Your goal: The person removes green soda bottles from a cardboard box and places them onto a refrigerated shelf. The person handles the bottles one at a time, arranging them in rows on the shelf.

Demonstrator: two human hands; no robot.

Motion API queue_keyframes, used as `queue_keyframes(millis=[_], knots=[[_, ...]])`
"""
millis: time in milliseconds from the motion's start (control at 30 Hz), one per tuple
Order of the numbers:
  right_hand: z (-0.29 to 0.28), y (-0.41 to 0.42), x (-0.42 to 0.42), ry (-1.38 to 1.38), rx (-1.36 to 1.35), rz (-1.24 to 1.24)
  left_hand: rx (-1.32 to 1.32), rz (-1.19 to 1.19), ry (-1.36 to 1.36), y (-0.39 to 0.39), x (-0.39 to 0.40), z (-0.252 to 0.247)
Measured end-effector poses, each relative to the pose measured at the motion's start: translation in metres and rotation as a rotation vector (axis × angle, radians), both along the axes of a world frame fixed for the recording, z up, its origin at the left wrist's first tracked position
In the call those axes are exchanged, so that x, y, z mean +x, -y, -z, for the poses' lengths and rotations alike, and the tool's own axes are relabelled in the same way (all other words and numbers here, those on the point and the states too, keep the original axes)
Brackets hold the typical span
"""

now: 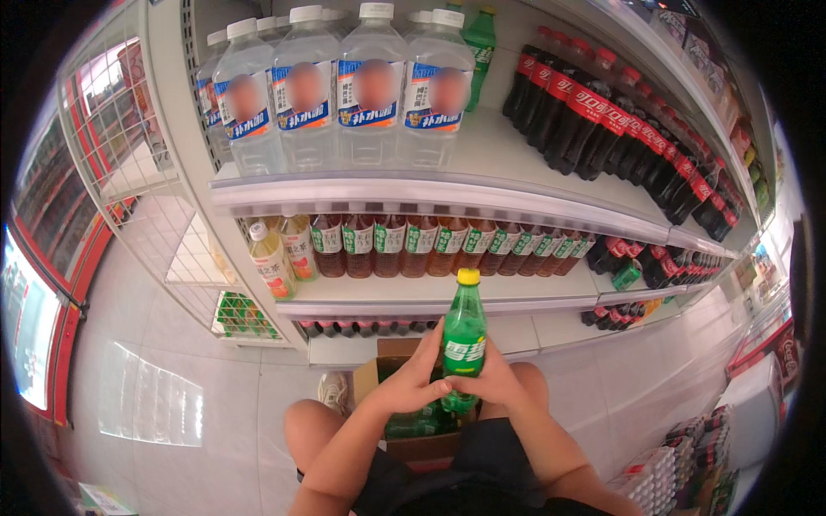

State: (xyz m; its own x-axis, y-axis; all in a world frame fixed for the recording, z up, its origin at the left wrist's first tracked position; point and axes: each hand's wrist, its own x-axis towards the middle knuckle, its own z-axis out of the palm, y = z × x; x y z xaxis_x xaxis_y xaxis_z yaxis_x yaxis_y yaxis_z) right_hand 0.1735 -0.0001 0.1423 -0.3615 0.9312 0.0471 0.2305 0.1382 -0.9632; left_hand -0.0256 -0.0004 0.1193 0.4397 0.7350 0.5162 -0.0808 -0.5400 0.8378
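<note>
Between my two hands stands a green plastic Sprite bottle (pixel 464 348), nearly upright, with a yellow cap and its label towards me. My left hand (pixel 413 380) grips it from the left, its thumb low and its fingers partly hidden behind the bottle. From the right, my right hand (pixel 497 380) holds the lower half, its thumb across the front. Below them, an open cardboard box (pixel 419 448) sits between my knees. Green bottles (pixel 410 422) lie inside, partly covered by my hands and forearms.
Before me, the upper shelf (pixel 413 193) carries large clear water bottles (pixel 371 97), a green bottle (pixel 481 58) and cola bottles (pixel 581 103). Tea bottles (pixel 387 245) line the shelf beneath, with a green can (pixel 626 274) farther right. A wire rack (pixel 129 129) stands left; packed drinks (pixel 652 474) stand lower right.
</note>
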Motion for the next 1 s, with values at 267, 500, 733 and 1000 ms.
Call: queue_keyframes(millis=[267, 500, 733, 1000], knots=[[-0.133, -0.032, 0.034, -0.538, -0.153, 0.054, -0.133, -0.141, -0.377, -0.004, -0.006, -0.014], [-0.253, -0.123, 0.005, -0.453, 0.077, 0.161, 0.023, -0.216, -0.588, -0.003, -0.004, 0.0], [-0.276, -0.215, -0.012, -0.303, 0.431, 0.204, 0.014, -0.247, -0.722, -0.002, -0.006, -0.004], [-0.256, -0.296, -0.004, 0.008, 0.722, 0.347, 0.023, -0.22, -0.798, -0.009, -0.001, 0.011]])
